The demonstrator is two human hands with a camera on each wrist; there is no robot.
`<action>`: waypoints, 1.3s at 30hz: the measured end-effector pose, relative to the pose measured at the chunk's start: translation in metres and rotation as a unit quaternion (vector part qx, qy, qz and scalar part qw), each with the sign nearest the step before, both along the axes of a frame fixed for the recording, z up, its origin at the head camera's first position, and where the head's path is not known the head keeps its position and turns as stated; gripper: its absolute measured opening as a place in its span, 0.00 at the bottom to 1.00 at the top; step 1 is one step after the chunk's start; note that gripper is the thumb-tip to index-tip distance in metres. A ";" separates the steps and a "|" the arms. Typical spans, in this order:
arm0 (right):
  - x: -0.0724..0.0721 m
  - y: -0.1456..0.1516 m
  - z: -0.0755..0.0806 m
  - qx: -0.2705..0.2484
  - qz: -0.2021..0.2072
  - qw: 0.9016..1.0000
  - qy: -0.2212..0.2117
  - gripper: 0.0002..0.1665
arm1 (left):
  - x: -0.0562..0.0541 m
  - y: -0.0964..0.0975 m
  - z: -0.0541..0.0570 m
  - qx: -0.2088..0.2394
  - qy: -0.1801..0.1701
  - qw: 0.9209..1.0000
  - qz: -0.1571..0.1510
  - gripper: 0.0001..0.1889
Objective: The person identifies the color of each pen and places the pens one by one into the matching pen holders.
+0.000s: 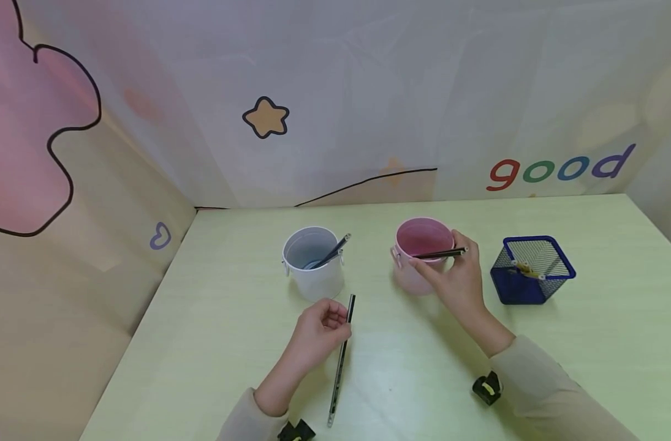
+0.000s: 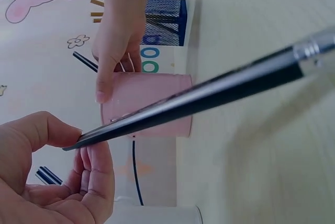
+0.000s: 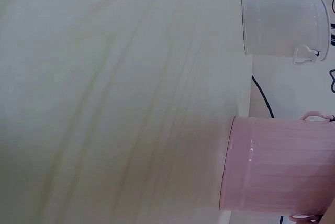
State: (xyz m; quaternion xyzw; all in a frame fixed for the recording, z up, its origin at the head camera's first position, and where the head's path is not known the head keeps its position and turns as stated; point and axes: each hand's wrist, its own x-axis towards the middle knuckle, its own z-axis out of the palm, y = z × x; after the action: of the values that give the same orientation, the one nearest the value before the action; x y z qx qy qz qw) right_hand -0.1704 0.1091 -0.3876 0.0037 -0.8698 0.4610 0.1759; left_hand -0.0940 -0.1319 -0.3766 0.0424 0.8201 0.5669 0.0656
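Observation:
In the head view my left hand [image 1: 315,335] pinches a black pencil [image 1: 342,361] between thumb and fingers; its silvery end points down toward me. The left wrist view shows this pencil [image 2: 183,103] crossing in front of the pink bucket. My right hand [image 1: 461,283] grips the pink bucket [image 1: 415,278] at its right side, thumb in front of the rim and fingers behind. Inside that bucket another black pencil [image 1: 440,253] leans out over the rim beside the hand. Just beyond my left hand stands a white bucket [image 1: 318,285] holding dark pencils [image 1: 332,251].
A blue mesh pen holder [image 1: 519,291] with yellowish sticks [image 1: 528,269] inside stands right of the pink bucket. Behind the pale green table [image 1: 214,343] rises a printed backdrop [image 1: 357,110] with a star and the word "good".

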 end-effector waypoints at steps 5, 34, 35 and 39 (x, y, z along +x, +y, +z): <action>0.000 0.001 0.000 0.005 0.002 1.000 0.005 0.49 | 0.005 0.003 0.007 0.012 0.020 1.000 0.006 0.09; 0.000 0.000 0.000 0.002 0.003 1.000 0.008 0.49 | 0.007 0.001 0.016 0.166 0.087 0.981 0.046 0.09; 0.000 0.000 0.000 0.002 0.003 1.000 0.009 0.49 | 0.007 0.001 0.017 0.170 0.091 0.980 0.046 0.09; 0.000 0.000 -0.001 0.005 0.002 1.000 0.011 0.49 | 0.007 0.000 0.019 0.194 0.118 0.973 0.050 0.09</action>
State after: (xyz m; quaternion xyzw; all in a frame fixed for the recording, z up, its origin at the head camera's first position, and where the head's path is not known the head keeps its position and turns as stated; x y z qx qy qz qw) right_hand -0.1708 0.1089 -0.3886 0.0112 -0.8701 0.4569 0.1847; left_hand -0.0869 -0.1314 -0.3575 0.0804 0.6973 0.7089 -0.0696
